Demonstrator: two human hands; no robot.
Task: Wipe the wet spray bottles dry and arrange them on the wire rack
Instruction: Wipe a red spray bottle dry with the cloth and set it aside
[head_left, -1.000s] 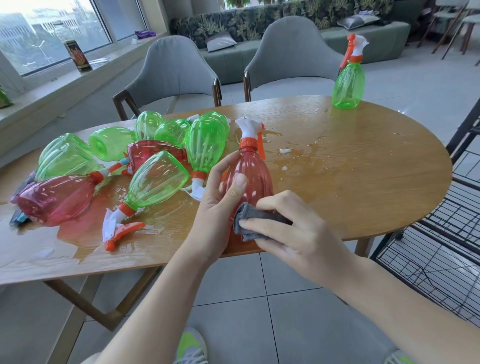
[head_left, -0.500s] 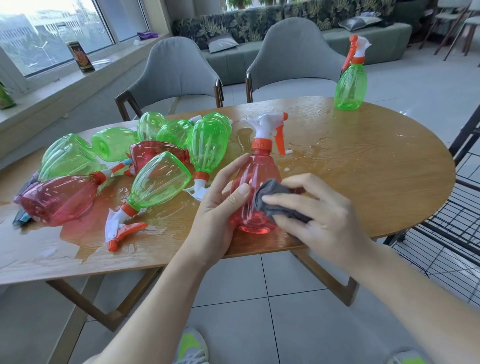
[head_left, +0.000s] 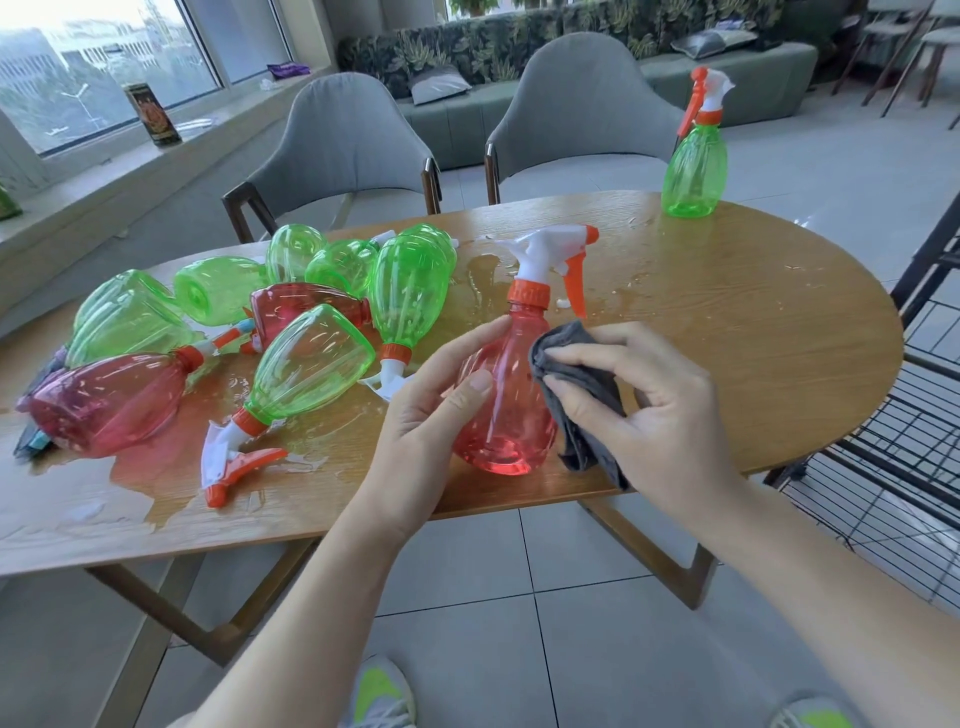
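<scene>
— Holding what, exactly, is the left hand (head_left: 431, 410)?

— It is gripping the red spray bottle (head_left: 506, 400), upright at the table's (head_left: 727, 332) near edge. The right hand (head_left: 654, 410) is pinching a grey cloth (head_left: 582, 384) against its right side.

— The wire rack (head_left: 893, 457)?

— Standing far right, beside the table.

Two grey chairs (head_left: 582, 114) face the wet wooden table (head_left: 727, 332); a can (head_left: 154, 114) stands on the windowsill.

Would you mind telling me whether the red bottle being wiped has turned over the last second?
Yes. The red spray bottle has rotated: its orange trigger, earlier facing the person, now points right toward the wire rack, while its base stays near the table's front edge.
</scene>
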